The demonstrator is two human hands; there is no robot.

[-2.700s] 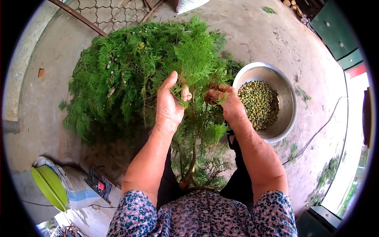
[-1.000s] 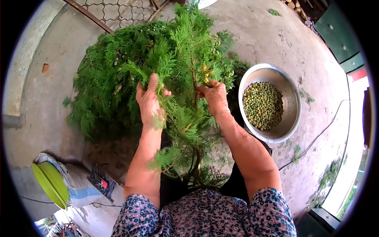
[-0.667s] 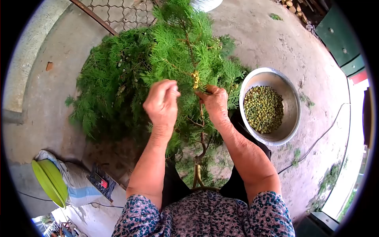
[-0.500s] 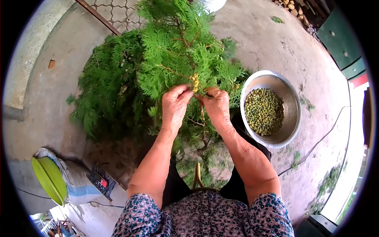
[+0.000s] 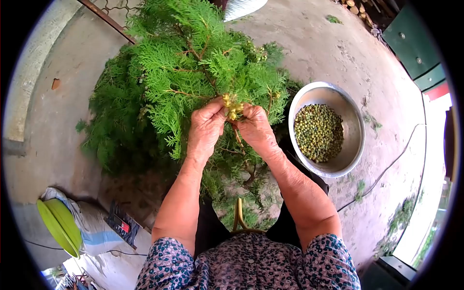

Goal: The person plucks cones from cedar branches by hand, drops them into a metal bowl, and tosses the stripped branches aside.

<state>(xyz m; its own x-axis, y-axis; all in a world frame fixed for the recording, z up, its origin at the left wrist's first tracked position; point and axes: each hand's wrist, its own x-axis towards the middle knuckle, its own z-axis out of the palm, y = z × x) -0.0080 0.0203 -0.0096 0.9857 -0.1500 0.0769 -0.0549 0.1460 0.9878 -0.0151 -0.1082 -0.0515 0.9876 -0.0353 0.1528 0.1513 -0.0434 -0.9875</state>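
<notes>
Both hands are at a leafy green conifer branch [image 5: 193, 72] in front of me. A bunch of yellowish-green cones [image 5: 233, 107] stands out between my fingertips. My left hand [image 5: 207, 126] pinches it from the left, with thumb and fingers closed. From the right, my right hand [image 5: 256, 130] is also closed at the bunch, next to the brown stem; its fingertips are partly hidden. To the right stands a metal basin [image 5: 356, 130], partly filled with small green and yellowish cones [image 5: 319, 133].
More cut greenery [image 5: 116, 111] is heaped on the left. A lime-green basin [image 5: 60, 227] leans by a whitish sack [image 5: 96, 232] at lower left. A cable [image 5: 386, 176] crosses the concrete floor on the right. Firewood [image 5: 355, 8] and a green metal cabinet [image 5: 411, 43] are beyond.
The branch top has tilted left, and the cone bunch shows more fully between my fingers. Both hands have shifted slightly left in view and stay closed at the bunch.
</notes>
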